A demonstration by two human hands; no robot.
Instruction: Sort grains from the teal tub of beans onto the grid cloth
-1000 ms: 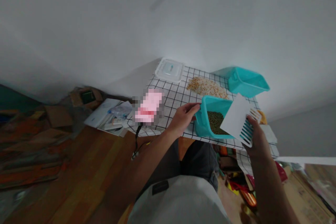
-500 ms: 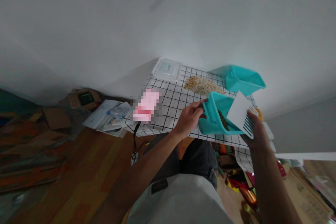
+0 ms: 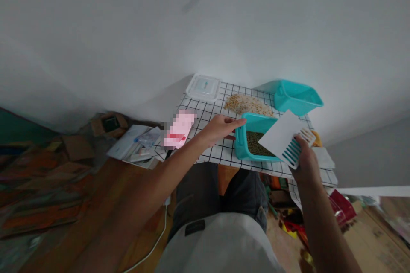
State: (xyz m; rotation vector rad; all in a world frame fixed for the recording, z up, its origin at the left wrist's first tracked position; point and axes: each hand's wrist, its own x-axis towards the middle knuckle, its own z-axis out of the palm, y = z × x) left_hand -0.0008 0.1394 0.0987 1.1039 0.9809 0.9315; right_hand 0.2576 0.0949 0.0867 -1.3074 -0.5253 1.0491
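My left hand (image 3: 222,129) pinches the left rim of a turquoise plastic bin (image 3: 242,143) near the table's front edge. Small greenish-brown grains (image 3: 255,144) cover the bin's floor. In my right hand (image 3: 306,161) is a white flat plate with a row of slots (image 3: 282,134), fingers closed around its slotted end. Its smooth end slants over the bin's right side and hides that part. Behind the bin lies a spread pile of pale and yellowish grains (image 3: 246,103) on the checked tablecloth (image 3: 208,126).
A second turquoise bin (image 3: 296,98) stands at the back right by the wall. At the back left is a clear plastic lid (image 3: 203,87). A blurred-out pink object (image 3: 180,129) lies on the left side. Cardboard boxes (image 3: 109,124) sit on the floor beyond.
The bin has gone from tilted to nearly level and shifted left, its grains now spread over the floor. My right hand has moved slightly left with the slotted plate.
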